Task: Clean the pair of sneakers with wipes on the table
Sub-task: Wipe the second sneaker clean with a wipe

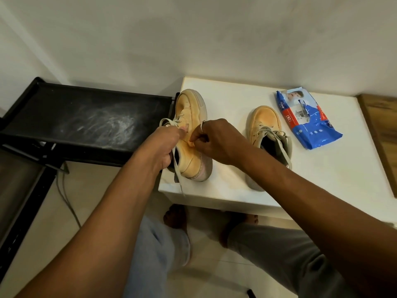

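Two tan sneakers with pale laces are on the white table (322,175). The left sneaker (191,108) is tilted on its side at the table's left edge. My left hand (163,145) grips it at the collar, near the laces. My right hand (214,140), a ring on one finger, pinches a small yellowish-stained wipe (190,143) against the sneaker's side. The other sneaker (265,123) stands upright to the right, untouched. A blue pack of wipes (309,121) lies at the back right of the table.
A black, dusty shelf rack (86,119) stands to the left of the table, touching its corner. A wall runs behind. A wooden surface (382,125) borders the table on the right. My legs and bare feet are below the table's front edge; a cable hangs by the rack.
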A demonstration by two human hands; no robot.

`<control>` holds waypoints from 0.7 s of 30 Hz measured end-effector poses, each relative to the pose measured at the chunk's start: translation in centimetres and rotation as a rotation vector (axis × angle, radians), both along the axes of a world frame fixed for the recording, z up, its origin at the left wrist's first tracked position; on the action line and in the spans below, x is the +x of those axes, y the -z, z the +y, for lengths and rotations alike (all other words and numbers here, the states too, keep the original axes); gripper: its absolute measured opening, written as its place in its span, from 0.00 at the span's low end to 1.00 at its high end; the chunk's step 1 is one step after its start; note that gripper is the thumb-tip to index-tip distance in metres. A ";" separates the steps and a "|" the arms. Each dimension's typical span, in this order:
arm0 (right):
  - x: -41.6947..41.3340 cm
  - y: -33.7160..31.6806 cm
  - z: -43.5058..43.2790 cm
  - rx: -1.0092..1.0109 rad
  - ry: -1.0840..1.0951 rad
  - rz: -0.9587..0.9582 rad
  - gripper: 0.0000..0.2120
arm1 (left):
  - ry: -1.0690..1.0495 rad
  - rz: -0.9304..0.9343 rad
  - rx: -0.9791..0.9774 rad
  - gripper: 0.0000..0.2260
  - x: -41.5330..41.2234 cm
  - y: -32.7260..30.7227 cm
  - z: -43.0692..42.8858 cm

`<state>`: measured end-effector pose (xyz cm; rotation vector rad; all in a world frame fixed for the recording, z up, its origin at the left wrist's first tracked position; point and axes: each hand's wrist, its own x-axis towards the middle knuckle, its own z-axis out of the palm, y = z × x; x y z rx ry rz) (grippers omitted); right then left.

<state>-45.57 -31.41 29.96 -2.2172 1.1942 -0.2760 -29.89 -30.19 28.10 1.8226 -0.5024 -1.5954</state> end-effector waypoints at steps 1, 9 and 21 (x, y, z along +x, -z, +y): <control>-0.1 -0.4 -0.1 0.076 -0.041 0.020 0.11 | -0.008 -0.008 0.005 0.17 0.1 0.1 0.0; 0.4 0.7 0.1 -0.089 0.105 0.005 0.10 | 0.015 -0.027 -0.001 0.15 -0.3 -0.2 -0.2; -0.3 -0.4 -0.5 0.030 0.055 0.014 0.09 | 0.013 -0.013 -0.016 0.16 -0.3 -0.3 -0.1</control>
